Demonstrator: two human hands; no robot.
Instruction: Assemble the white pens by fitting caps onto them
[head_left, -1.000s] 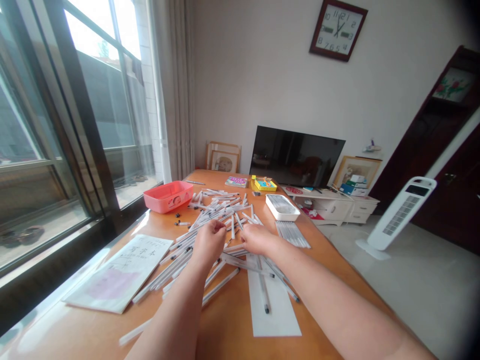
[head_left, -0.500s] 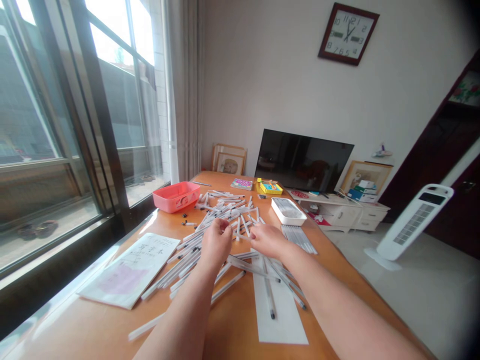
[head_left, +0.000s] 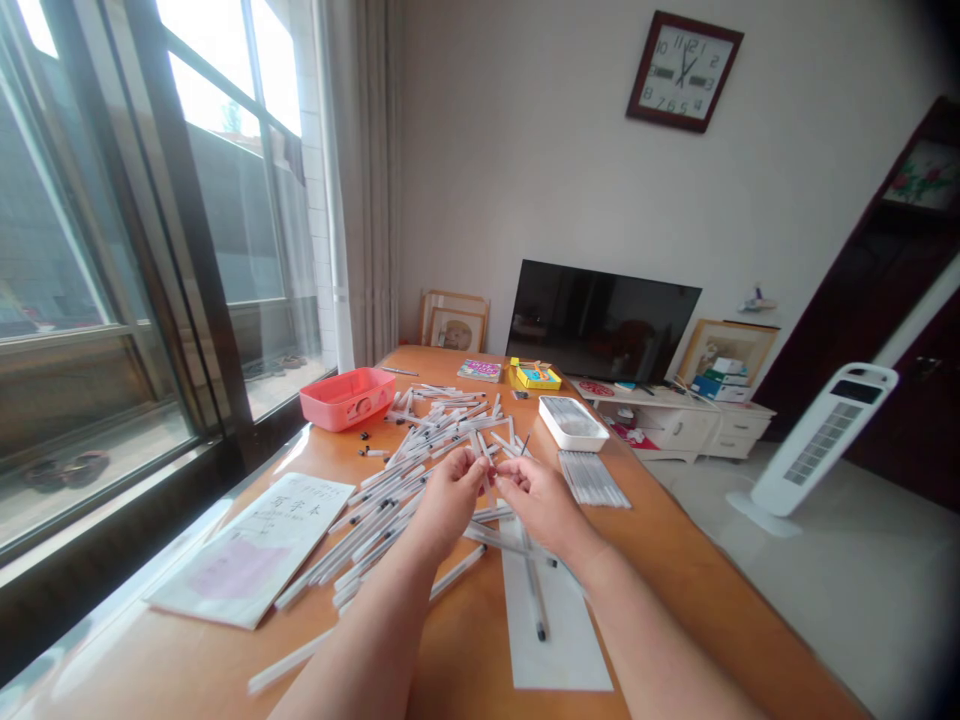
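My left hand (head_left: 454, 490) is closed in a pinch over the pen pile, with a whitish pen barrel (head_left: 484, 452) at its fingertips. Close beside it, nearly touching, my right hand (head_left: 538, 497) is also pinched shut. A thin dark-tipped rod, like a pen refill (head_left: 525, 444), sticks up from behind its fingers; its lower part is hidden. Many clear pens with black ends (head_left: 382, 500) lie in a loose heap around my left forearm. Under my right wrist is a white paper strip (head_left: 555, 650), and a black-capped pen (head_left: 536, 600) rests on it.
A white tray (head_left: 574, 437) holding grey-white sticks stands at right, with a row of clear tubes (head_left: 595, 480) before it. Left are a pink basket (head_left: 349, 402) and a notebook (head_left: 255, 550). Small black caps (head_left: 365, 436), a yellow box (head_left: 536, 377) and a colourful booklet (head_left: 480, 371) lie farther back.
Both hands have drawn together, their fingertips now almost meeting. The dark-tipped rod now shows above my right hand. The view has shifted slightly.
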